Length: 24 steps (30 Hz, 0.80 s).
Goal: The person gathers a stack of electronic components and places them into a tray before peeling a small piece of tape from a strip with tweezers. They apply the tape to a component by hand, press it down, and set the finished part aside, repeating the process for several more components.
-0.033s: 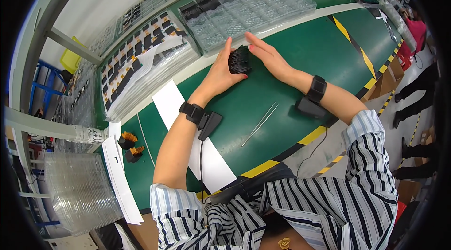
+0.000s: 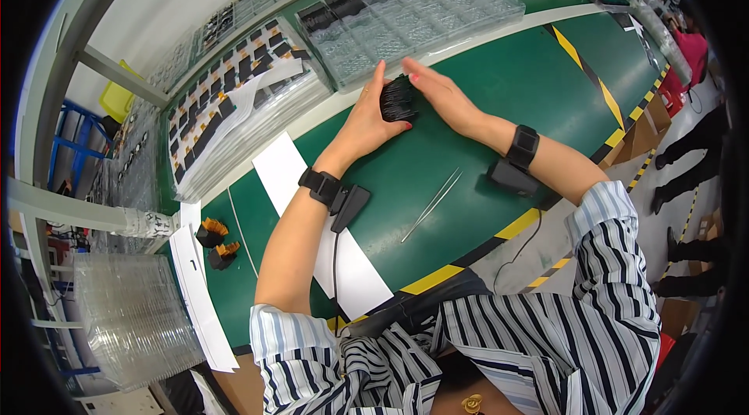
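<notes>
Head view shows both hands, left hand (image 2: 365,122) and right hand (image 2: 437,91), cupped around a black ribbed bundle of small parts (image 2: 398,98) resting on the green table (image 2: 515,79), unchanged from a moment ago; metal tweezers (image 2: 431,206) lie nearer, clear plastic compartment trays (image 2: 413,17) beyond.

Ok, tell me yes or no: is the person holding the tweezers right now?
No. The tweezers lie untouched on the green table, while the left hand and right hand both press against a black stack of parts.
</notes>
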Tool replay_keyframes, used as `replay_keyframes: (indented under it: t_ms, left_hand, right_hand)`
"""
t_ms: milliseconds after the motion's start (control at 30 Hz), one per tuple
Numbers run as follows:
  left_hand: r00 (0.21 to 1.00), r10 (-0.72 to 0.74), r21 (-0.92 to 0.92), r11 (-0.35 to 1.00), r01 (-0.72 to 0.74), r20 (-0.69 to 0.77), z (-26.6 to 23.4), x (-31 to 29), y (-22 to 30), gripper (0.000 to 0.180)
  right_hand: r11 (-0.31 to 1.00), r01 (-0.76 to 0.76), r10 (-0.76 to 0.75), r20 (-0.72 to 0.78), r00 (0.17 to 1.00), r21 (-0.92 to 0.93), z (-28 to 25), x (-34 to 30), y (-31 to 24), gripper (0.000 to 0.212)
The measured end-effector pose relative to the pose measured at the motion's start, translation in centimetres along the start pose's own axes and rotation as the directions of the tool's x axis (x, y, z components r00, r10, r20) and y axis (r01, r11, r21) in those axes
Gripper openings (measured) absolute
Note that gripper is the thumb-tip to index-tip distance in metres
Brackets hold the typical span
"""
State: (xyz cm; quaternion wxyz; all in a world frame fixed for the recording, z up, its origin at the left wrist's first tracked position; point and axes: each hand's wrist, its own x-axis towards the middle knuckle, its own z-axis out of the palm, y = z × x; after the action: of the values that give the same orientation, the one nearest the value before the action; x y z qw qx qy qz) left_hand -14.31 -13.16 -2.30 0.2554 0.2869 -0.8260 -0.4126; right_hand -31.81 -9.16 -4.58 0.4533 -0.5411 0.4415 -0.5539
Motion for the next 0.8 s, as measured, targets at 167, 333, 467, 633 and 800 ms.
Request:
replay_keyframes:
  t_ms: [167,333,467,633,800]
  left_hand:
    - [0.994,-0.021,0.081,0.996,0.029,-0.106,0.4,-0.2,0.1,0.089]
    - [0.997,0.065,0.138,0.989,-0.058,-0.047,0.1,0.0,-0.5,0.083]
    - [0.996,0.071,0.131,0.989,-0.064,-0.050,0.0,0.1,-0.5,0.078]
    - [0.996,0.077,0.148,0.987,-0.070,-0.042,-0.1,0.2,-0.5,0.080]
    - [0.996,0.054,0.174,0.984,-0.041,-0.068,0.2,-0.2,-0.6,0.085]
  right_hand:
    - [0.958,0.124,-0.099,0.107,0.989,-0.259,0.3,-0.3,0.1,0.044]
    - [0.711,0.362,-0.235,0.281,0.930,-0.603,0.7,-1.1,-1.2,0.044]
    - [0.199,0.579,-0.323,0.505,0.800,-0.791,0.5,-1.4,-3.2,0.048]
    - [0.072,0.608,-0.234,0.579,0.781,-0.791,0.4,-1.3,-3.6,0.051]
    - [0.953,0.071,-0.102,-0.090,0.991,-0.295,0.9,-2.2,-2.2,0.053]
